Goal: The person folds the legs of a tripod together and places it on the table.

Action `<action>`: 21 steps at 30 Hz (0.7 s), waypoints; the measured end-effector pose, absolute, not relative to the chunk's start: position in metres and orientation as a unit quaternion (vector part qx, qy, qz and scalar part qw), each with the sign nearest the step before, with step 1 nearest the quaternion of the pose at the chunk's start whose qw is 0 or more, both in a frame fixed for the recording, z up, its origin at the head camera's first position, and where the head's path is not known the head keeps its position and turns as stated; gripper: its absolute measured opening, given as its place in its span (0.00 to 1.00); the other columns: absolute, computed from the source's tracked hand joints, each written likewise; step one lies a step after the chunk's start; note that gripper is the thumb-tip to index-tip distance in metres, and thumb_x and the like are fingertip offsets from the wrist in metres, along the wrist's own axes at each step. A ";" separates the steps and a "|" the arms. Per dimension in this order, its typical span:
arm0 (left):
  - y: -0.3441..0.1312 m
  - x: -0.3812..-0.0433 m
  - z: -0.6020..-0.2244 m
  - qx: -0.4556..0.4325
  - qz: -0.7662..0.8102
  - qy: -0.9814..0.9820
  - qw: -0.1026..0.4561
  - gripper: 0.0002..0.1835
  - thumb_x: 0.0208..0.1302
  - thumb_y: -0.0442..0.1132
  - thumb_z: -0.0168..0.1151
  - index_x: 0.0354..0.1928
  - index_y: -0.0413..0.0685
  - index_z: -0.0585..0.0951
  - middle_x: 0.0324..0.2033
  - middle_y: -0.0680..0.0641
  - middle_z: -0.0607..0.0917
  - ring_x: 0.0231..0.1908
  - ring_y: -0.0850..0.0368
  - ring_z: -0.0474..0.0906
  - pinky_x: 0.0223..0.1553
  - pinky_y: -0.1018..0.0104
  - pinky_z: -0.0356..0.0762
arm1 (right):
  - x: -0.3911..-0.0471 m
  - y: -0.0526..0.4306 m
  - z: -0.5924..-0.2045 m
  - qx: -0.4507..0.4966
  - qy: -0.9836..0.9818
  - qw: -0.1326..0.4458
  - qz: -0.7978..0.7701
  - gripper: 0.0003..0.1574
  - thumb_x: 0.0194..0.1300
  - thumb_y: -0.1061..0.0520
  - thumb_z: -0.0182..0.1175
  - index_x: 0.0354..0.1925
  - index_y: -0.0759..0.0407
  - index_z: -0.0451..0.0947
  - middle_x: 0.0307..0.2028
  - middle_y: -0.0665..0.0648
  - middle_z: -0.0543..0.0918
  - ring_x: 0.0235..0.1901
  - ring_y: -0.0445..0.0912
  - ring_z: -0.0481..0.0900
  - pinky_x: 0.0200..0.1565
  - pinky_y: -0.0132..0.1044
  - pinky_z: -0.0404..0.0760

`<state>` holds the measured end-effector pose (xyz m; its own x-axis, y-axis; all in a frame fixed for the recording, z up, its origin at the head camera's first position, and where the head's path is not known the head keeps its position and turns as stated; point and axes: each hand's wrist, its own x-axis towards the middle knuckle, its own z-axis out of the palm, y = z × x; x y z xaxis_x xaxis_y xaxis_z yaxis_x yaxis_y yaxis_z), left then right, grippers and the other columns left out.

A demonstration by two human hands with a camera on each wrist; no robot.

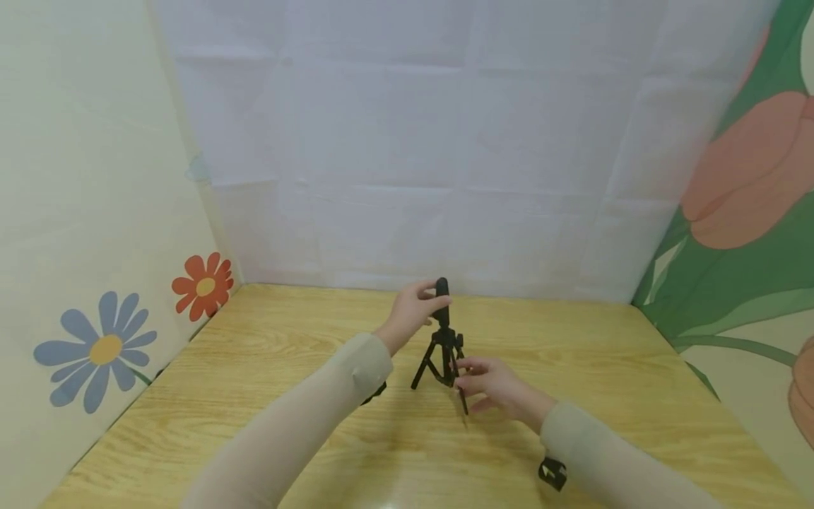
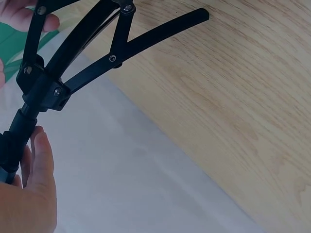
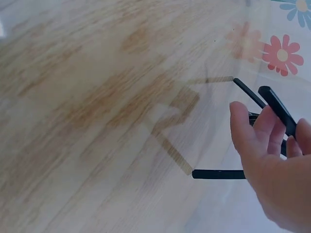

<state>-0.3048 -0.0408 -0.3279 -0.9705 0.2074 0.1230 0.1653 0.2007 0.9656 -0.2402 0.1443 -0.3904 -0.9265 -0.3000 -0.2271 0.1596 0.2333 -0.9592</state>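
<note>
A small black tripod (image 1: pixel 445 364) stands near the middle of the table with its legs spread. My left hand (image 1: pixel 412 311) grips its upper handle (image 1: pixel 442 288) from the left side. In the left wrist view, the left thumb (image 2: pixel 43 160) lies along the tripod's column (image 2: pixel 22 128), below the hinged collar and braces. My right hand (image 1: pixel 499 387) is low on the right, its fingers bent round one tripod leg (image 3: pixel 278 108). In the right wrist view, two other leg ends meet their reflections on the tabletop. Part of that grip is hidden.
The wood-grain table (image 1: pixel 286 325) meets a creased white sheet (image 1: pixel 381 141) at the back. Side panels carry printed flowers, including a blue one (image 1: pixel 104 350) at left and a large pink one (image 1: pixel 750 177) at right. A black wrist device (image 1: pixel 552 472) hangs below the right cuff.
</note>
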 end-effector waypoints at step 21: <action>-0.046 -0.309 -0.321 0.099 0.629 0.770 0.031 0.31 0.68 0.45 0.62 0.70 0.43 0.66 0.60 0.36 0.75 0.54 0.43 0.76 0.47 0.56 0.81 | -0.250 0.140 -0.389 -0.042 0.785 0.174 -0.593 0.26 0.71 0.64 0.55 0.65 0.68 0.67 0.45 0.61 0.81 0.40 0.49 0.81 0.44 0.51 0.82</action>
<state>-0.3092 -0.0461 -0.3213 -0.9783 0.1926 0.0768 0.1136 0.1880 0.9756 -0.2499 0.1399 -0.3890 -0.9356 -0.2734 -0.2234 0.1400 0.2937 -0.9456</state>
